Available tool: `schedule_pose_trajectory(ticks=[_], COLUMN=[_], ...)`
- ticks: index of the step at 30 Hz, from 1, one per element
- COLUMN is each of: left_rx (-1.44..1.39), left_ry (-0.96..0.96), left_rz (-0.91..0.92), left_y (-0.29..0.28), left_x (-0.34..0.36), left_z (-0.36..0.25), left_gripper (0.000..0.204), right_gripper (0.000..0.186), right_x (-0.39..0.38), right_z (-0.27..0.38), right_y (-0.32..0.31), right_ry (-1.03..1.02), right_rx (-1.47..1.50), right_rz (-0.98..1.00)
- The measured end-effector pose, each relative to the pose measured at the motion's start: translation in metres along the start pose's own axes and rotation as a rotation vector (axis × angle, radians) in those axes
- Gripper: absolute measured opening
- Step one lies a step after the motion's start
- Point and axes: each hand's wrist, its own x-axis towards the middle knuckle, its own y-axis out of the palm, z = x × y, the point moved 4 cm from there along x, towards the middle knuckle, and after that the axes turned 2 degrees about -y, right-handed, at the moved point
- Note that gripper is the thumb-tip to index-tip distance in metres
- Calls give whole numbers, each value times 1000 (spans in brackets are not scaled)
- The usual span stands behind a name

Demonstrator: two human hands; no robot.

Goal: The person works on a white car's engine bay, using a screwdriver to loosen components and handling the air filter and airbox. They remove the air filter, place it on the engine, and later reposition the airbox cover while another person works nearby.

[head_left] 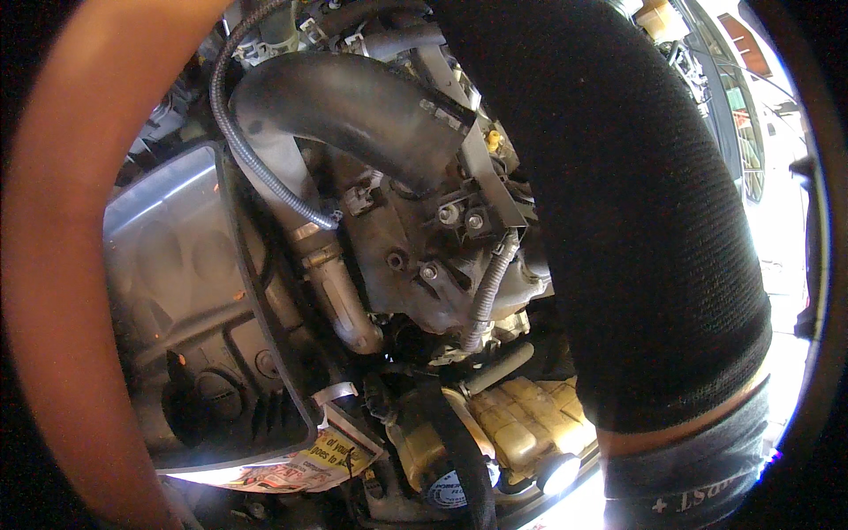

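Observation:
My bare left arm (62, 265) curves up along the left rim, and its hand is out of sight past the top edge. On the right, my right arm in a black knitted sleeve (636, 221) reaches up over an engine bay, with its hand beyond the top edge too. What either hand holds or touches is hidden. Between the arms lies a thick black curved hose (353, 110). A thin braided hose (231, 124) crosses beside it, its lower end near a metal pipe (336, 291). A flat metal bracket (495, 190) stands close to the right sleeve.
A dark plastic engine cover (190, 265) with a round cap (219, 393) fills the left. Below are a colourful printed sheet (327, 455) and a yellowed reservoir (530, 420). A corrugated conduit (490, 291) runs down the middle. A vehicle (738, 106) shows at the upper right.

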Motion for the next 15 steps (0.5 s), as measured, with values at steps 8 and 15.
schedule_pose_trajectory(ticks=[8, 15], left_rx=[-38, -1], left_ry=[-74, -151], left_rz=[-7, -51], left_y=[5, 13], left_x=[-1, 7], left_z=[12, 26], left_gripper=[30, 28], right_gripper=[44, 44], right_x=[-3, -5], right_z=[-1, -2], right_y=[-1, -2], right_ry=[-5, -6], right_rx=[3, 12], right_rz=[1, -1])
